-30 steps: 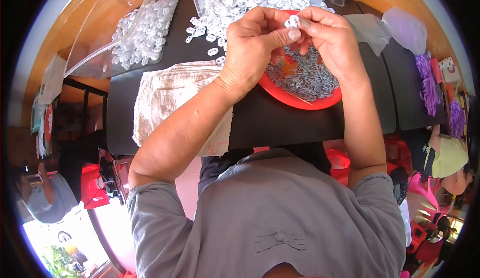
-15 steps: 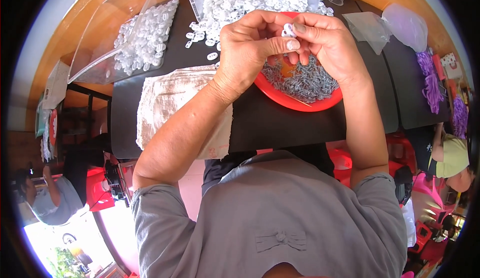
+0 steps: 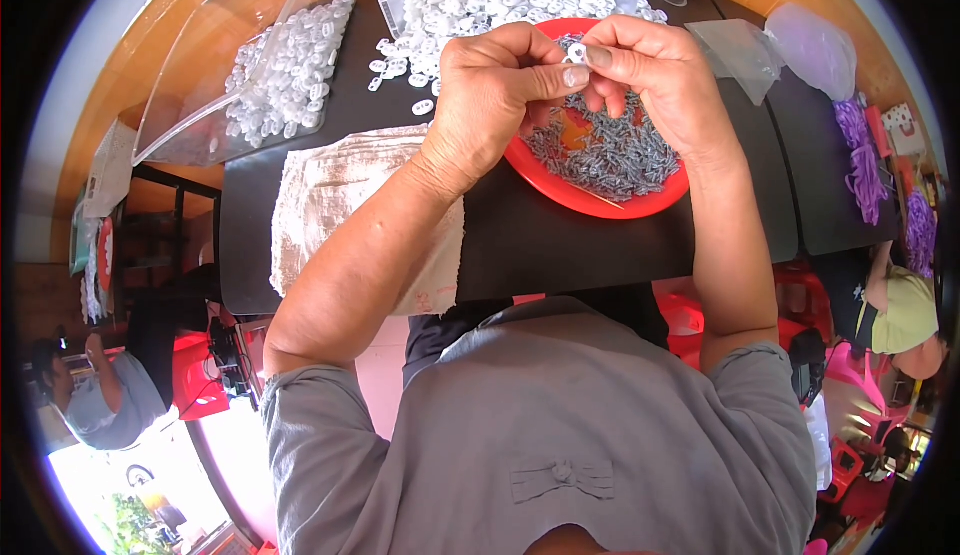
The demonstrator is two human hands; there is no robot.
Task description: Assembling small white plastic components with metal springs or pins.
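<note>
Both hands meet above a red plate (image 3: 560, 187) heaped with small grey metal pieces (image 3: 620, 155). My left hand (image 3: 495, 95) and my right hand (image 3: 650, 75) pinch one small white plastic ring piece (image 3: 576, 53) between thumbs and fingertips. Beyond the plate lies a big heap of the same white ring pieces (image 3: 490, 0) on the black table (image 3: 560, 245).
A clear plastic bag (image 3: 270, 70) holding white pieces lies at the far left. A pale worn cloth (image 3: 340, 195) is spread left of the plate. Empty clear bags (image 3: 745, 50) and purple items (image 3: 860, 150) sit at the right. Other people are at the left and right edges.
The hands stay together over the plate on the white piece; the view has shifted slightly. Nothing else has visibly moved.
</note>
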